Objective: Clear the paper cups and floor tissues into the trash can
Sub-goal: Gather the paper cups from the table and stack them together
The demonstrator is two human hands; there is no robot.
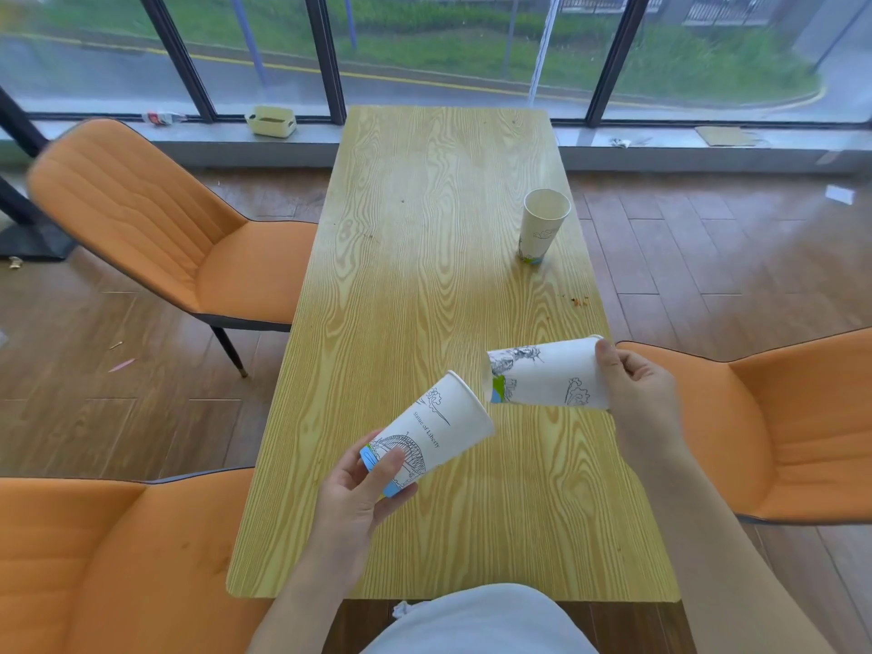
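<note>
My left hand [361, 498] grips a white printed paper cup [431, 431] by its base, tilted with its mouth up and to the right. My right hand [634, 384] holds a second paper cup [542, 375] by its rim, lying sideways with its base pointing left toward the first cup's mouth. Both cups hang just above the wooden table [424, 257]. A third paper cup [541, 226] stands upright on the table's right side, farther away. A white tissue [840, 194] lies on the floor at the far right. No trash can is in view.
Orange chairs stand at the left [155, 228], the near left [108, 559] and the right [778, 427]. Crumbs [579, 301] lie near the table's right edge. A pale box [271, 120] and litter sit on the window ledge. Small scraps dot the floor at left.
</note>
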